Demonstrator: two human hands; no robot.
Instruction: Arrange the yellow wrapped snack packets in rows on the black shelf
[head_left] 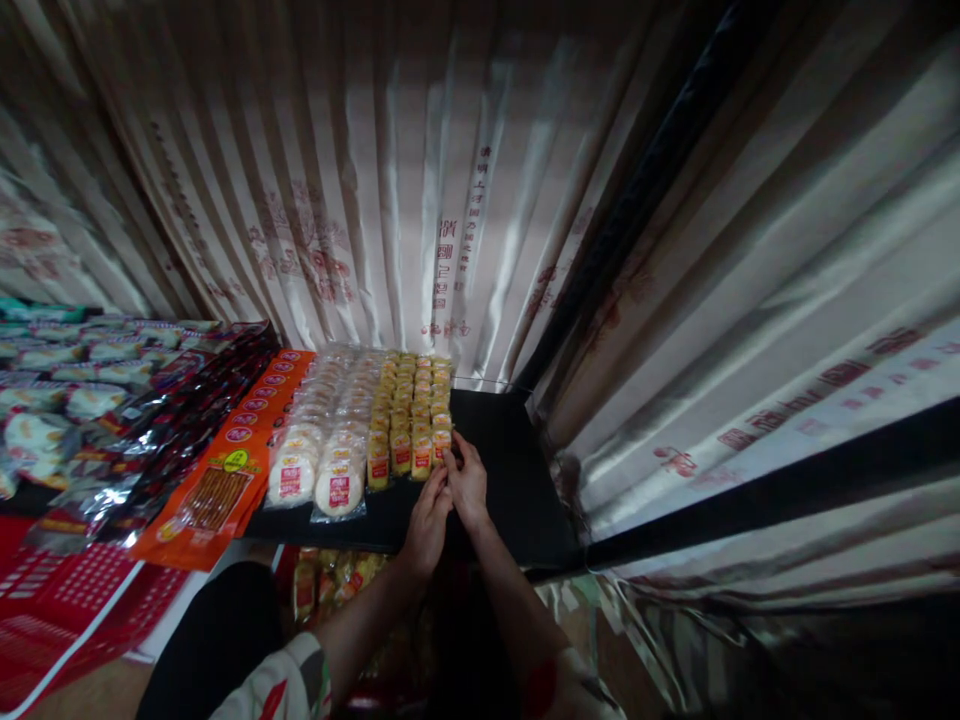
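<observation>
Both of my hands rest together on a black table top (517, 480), at the near end of the rows of small yellow packets (411, 410). My right hand (467, 478) has its fingers curled against the nearest yellow packet (441, 445) in the right-hand row. My left hand (427, 520) sits just below it, its fingers bent toward the same packet. What the fingertips pinch is too small to make out. Left of the yellow rows lie rows of round white cakes (330, 440) in clear wrap.
Orange snack packs (225, 480) and dark shiny packets (172, 430) lie further left, with white-and-green bags (60, 390) beyond. A red basket (67, 600) sits at the lower left. Folded printed curtains (465, 200) hang behind and to the right. More packets (330, 580) lie under the table.
</observation>
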